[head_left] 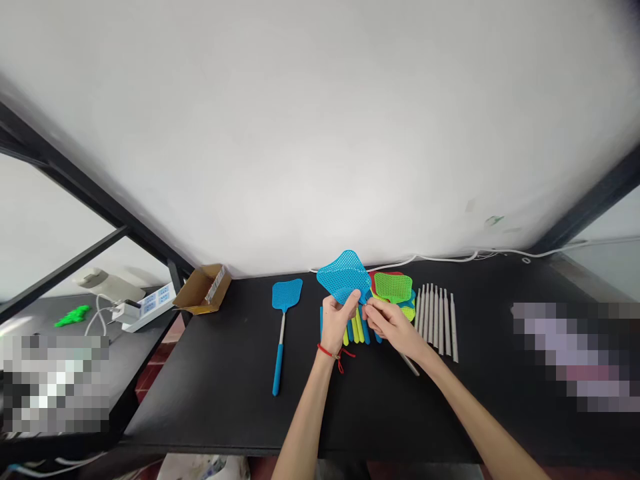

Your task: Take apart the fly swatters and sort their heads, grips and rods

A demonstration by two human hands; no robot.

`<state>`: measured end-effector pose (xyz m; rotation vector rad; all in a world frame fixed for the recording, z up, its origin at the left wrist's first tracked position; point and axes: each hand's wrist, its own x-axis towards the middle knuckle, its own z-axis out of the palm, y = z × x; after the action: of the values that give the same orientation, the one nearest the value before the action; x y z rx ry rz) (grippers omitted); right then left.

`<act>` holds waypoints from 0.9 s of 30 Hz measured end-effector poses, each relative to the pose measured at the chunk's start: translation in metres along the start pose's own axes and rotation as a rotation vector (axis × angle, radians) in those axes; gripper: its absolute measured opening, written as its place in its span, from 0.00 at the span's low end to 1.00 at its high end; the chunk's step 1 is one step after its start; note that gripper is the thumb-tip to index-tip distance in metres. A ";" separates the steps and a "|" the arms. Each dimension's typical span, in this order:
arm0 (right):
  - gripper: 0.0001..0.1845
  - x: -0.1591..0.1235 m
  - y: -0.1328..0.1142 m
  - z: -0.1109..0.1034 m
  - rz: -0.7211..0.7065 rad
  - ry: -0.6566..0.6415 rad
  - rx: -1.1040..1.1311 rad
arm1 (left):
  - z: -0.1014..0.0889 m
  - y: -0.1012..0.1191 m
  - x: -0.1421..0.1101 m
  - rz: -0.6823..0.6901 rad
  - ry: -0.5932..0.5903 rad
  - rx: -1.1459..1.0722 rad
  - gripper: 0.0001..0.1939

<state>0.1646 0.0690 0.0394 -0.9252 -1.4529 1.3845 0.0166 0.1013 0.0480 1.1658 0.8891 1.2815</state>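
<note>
My left hand (337, 323) grips a blue perforated fly swatter head (344, 275) near its neck, thumb on top. My right hand (390, 325) is closed at that neck, fingertips pinched around the joint. A thin metal rod (411, 365) slants out below my right hand, its upper part hidden by the hand. Under my hands lie several blue and yellow handle grips (357, 330), partly covered. Just behind my right hand is a pile of swatter heads, with a green swatter head (393, 287) on top and red, blue and yellow ones beneath.
A whole blue fly swatter (280, 340) lies left on the black table (220, 387). Several metal rods (437, 320) lie in a row at right. An open cardboard box (203, 290) stands at back left, near a power strip (155, 305). A white cable (445, 258) runs along the wall.
</note>
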 end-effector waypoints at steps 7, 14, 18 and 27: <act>0.20 0.000 0.005 0.003 -0.039 0.032 -0.154 | 0.000 0.001 0.001 0.017 0.023 0.073 0.21; 0.21 0.000 0.004 0.007 -0.074 0.020 -0.185 | 0.002 0.001 -0.002 0.002 0.016 0.005 0.26; 0.22 -0.005 0.000 0.009 -0.036 -0.009 -0.088 | -0.004 0.003 0.003 -0.008 -0.008 -0.085 0.27; 0.22 -0.016 0.002 0.002 0.018 0.015 0.023 | -0.047 0.016 0.015 0.154 0.218 -0.189 0.28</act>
<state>0.1679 0.0532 0.0358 -0.9346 -1.4178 1.4012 -0.0302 0.1220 0.0550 0.9723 0.8267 1.6057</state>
